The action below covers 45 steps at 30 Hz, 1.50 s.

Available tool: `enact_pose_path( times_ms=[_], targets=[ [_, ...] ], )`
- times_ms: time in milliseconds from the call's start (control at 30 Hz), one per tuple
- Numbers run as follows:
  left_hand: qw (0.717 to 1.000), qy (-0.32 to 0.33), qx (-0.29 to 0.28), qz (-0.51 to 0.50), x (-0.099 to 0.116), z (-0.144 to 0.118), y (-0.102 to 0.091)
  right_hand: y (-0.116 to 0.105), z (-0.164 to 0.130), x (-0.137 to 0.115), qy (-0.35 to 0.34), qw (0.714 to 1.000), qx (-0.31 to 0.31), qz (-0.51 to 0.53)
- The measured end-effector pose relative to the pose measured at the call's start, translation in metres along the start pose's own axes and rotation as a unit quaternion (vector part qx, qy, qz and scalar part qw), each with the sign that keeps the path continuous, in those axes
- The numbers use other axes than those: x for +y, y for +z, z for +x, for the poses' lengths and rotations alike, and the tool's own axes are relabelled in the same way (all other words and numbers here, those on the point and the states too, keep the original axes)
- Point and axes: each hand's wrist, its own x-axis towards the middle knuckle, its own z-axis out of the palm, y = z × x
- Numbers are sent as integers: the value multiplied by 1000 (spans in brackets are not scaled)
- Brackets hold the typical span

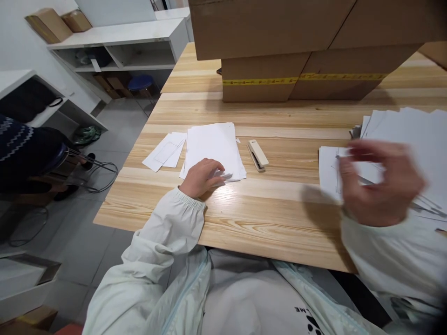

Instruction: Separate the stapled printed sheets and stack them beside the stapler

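My left hand (203,177) lies on the near edge of a stack of white paper sheets (211,142), its fingers loosely bent and the thumb apart from them. A small raised bit of paper shows by its fingertips. Just right of the stack stands a cream stapler (257,155). Smaller printed paper slips (164,151) lie to the left of the stack. My right hand (384,181) is raised over papers on the right and is smeared by motion. Its fingers curve toward the thumb, and whether anything is between them is unclear. Beneath it is a sheet with line drawings (330,172).
Large cardboard boxes (258,79) with yellow tape stand stacked at the back of the wooden table (251,218). Many white sheets (412,125) spread at the right, with scissors-like metal (428,204) partly hidden. A seated person (24,153) is at the left, near white shelves (139,35).
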Motion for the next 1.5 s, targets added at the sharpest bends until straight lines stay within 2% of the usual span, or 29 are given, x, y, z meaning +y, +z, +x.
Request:
enact_pose_path(
  times_ms=[67, 100, 133, 167, 233, 300, 367, 433, 533, 600, 700, 833, 933, 1033, 1133, 1200, 1500],
  targets=[
    [998, -25, 45, -35, 0, -1, 4, 27, -4, -32, -107, 983, -98, 111],
    [995, -40, 75, -52, 1, -2, 5, 42, -6, -46, -129, 964, -159, 168],
    [990, -53, 106, -70, 3, -4, 7, 55, -8, -58, -121, 945, -216, 215],
    [985, -62, 137, -86, 5, -5, 7, 68, -8, -67, -89, 926, -266, 253],
    [973, -69, 188, -114, 11, -8, 8, 91, -8, -78, 33, 884, -338, 320],
    [964, -68, 222, -131, 18, -11, 7, 107, -3, -83, 190, 820, -369, 394],
    [961, -58, 230, -140, 25, -13, 7, 117, 3, -85, 318, 744, -369, 459],
    [966, -40, 209, -146, 30, -14, 8, 123, 7, -87, 373, 689, -369, 500],
    [977, -22, 137, -162, 33, -13, 12, 128, 7, -90, 369, 651, -386, 539],
    [975, -44, 90, -197, 30, -12, 15, 131, 4, -89, 363, 644, -387, 551],
    [948, -95, 47, -299, 22, -9, 17, 137, -1, -85, 360, 642, -387, 555],
    [913, -107, 47, -391, 17, -6, 14, 141, -4, -79, 334, 632, -397, 576],
    [895, -116, 60, -426, 17, -5, 11, 141, -7, -78, 343, 618, -388, 592],
    [890, -122, 58, -436, 17, -4, 11, 141, -11, -79, 344, 640, -374, 577],
    [891, -121, 58, -433, 18, -3, 11, 141, -14, -80, 309, 674, -382, 552],
    [888, -125, 60, -439, 17, -3, 12, 140, -15, -80, 291, 684, -390, 543],
    [881, -120, 63, -453, 12, -4, 19, 140, -15, -82, 289, 684, -393, 543]
  ],
)
